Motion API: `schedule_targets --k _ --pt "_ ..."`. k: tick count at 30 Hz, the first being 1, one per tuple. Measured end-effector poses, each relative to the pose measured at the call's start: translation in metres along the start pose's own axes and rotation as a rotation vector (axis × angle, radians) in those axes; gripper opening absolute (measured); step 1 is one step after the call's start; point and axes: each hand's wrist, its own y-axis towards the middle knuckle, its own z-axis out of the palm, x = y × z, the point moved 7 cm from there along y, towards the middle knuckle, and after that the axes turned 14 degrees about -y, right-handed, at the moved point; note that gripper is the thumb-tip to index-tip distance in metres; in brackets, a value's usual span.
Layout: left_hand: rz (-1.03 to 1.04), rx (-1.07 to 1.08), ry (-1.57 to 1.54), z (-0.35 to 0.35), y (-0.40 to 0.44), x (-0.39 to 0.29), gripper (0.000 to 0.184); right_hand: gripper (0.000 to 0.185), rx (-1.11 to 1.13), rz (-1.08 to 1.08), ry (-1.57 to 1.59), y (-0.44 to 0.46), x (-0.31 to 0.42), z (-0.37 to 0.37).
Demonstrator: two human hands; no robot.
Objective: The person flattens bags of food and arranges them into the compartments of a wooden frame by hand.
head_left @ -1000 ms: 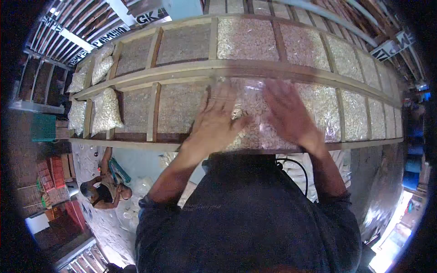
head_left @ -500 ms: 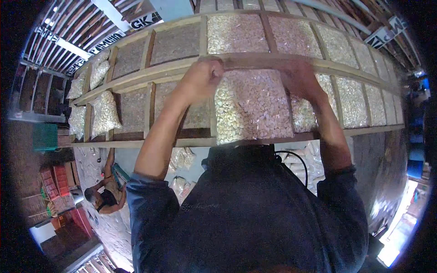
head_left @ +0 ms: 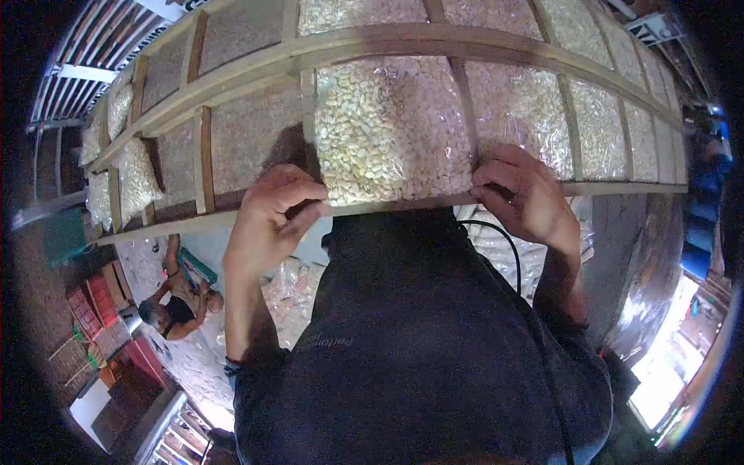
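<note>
A clear plastic bag of pale beans (head_left: pixel 387 132) lies flat in one compartment of a wooden slatted rack (head_left: pixel 310 116). My left hand (head_left: pixel 267 217) is at the bag's near left corner, thumb and forefinger pinched together on its edge. On the opposite side, my right hand (head_left: pixel 527 194) has its fingers curled with the thumb at the near right corner. Part of that grip is hidden by the fingers. Similar bean bags (head_left: pixel 515 108) fill the compartments to the right.
More bags (head_left: pixel 136 178) lean at the rack's left end. Below the rack are further filled bags (head_left: pixel 291 298). A person (head_left: pixel 182 306) works lower left with a green object. Red crates (head_left: pixel 101 302) stand farther left. A black cable (head_left: pixel 508 240) runs down my dark shirt.
Both hands have come from the bag's far edge down to its near corners. My view has shifted, so the rack sits higher and further left.
</note>
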Motion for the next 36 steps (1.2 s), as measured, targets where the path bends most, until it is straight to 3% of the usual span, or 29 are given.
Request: schedule_targets --k 4,7,9,11,13,15,17,20,22,26,29,36 --pt "0.008 -0.092 0.009 0.004 -0.008 0.005 0.018 0.017 0.114 -0.063 0.109 0.01 -0.011 0.009" --pt "-0.131 -0.29 0.053 0.006 -0.014 0.012 0.017 0.016 0.07 -0.006 -0.018 0.023 -0.02 0.011" --pt "-0.096 -0.395 0.058 0.012 -0.019 0.0 0.017 0.015 0.194 -0.278 0.113 0.034 -0.008 0.012" --pt "-0.038 -0.484 0.079 0.017 -0.025 -0.01 0.017 0.016 0.078 -0.233 0.012 0.063 -0.028 0.003" --pt "0.042 -0.485 0.348 0.024 -0.026 -0.031 0.018 0.022 -0.127 -0.114 -0.168 0.094 -0.056 -0.012" --pt "0.01 -0.523 0.351 0.03 -0.027 -0.026 0.019 0.023 -0.068 -0.106 -0.196 0.123 -0.075 0.005" --pt "0.035 -0.489 0.343 0.031 -0.027 -0.019 0.018 0.025 -0.01 -0.099 -0.216 0.138 -0.08 0.02" --pt "0.052 -0.481 0.236 0.022 -0.026 -0.017 0.015 0.023 -0.124 -0.247 -0.268 0.144 -0.074 0.012" --pt "0.05 -0.407 0.051 0.016 -0.026 -0.004 0.018 0.025 0.114 -0.023 -0.095 0.149 -0.08 0.012" --pt "0.095 -0.339 -0.049 -0.023 -0.039 0.004 0.018 0.018 0.002 -0.019 0.103 0.151 -0.06 0.017" --pt "0.078 -0.316 -0.112 -0.068 -0.06 0.01 0.017 0.02 0.117 0.154 0.2 0.167 -0.037 0.037" --pt "0.07 -0.25 0.071 -0.157 -0.098 0.06 0.019 0.017 -0.081 -0.124 -0.192 0.232 0.06 0.089"
